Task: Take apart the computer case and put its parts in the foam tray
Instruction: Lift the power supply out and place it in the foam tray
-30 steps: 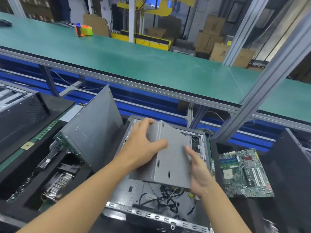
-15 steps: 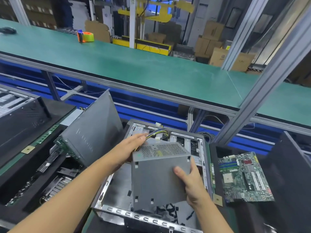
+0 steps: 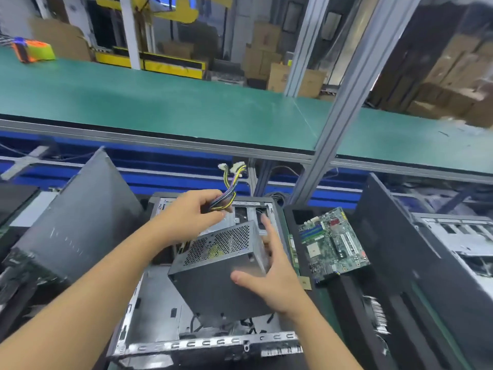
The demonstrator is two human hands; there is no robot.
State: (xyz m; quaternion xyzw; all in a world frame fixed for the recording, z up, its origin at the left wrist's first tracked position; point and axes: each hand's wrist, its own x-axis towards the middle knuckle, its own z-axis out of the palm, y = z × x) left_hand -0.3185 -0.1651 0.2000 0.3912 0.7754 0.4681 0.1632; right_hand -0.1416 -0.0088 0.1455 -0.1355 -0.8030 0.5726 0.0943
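A grey metal power supply (image 3: pixel 213 279) with a mesh side hangs tilted above the open computer case (image 3: pixel 160 313). My right hand (image 3: pixel 269 276) grips its right side and corner. My left hand (image 3: pixel 192 212) is closed around the power supply's bundle of coloured cables (image 3: pixel 229 188), whose white plugs stick up above the fist. The case lies flat with its side off; black wires lie loose inside near its front rail. A green motherboard (image 3: pixel 333 244) rests in the black foam tray (image 3: pixel 346 292) to the right of the case.
A grey side panel (image 3: pixel 80 225) leans upright at the left of the case. Another dark panel (image 3: pixel 400 249) and a second metal case (image 3: pixel 461 241) stand at the right. A green conveyor (image 3: pixel 160 102) runs across behind, with an aluminium post (image 3: pixel 344 108) rising from it.
The power supply has been lifted and tilted, mesh side up. My left hand left its body and closed on the cable bundle, pulling it upward. My right hand shifted along its right side.
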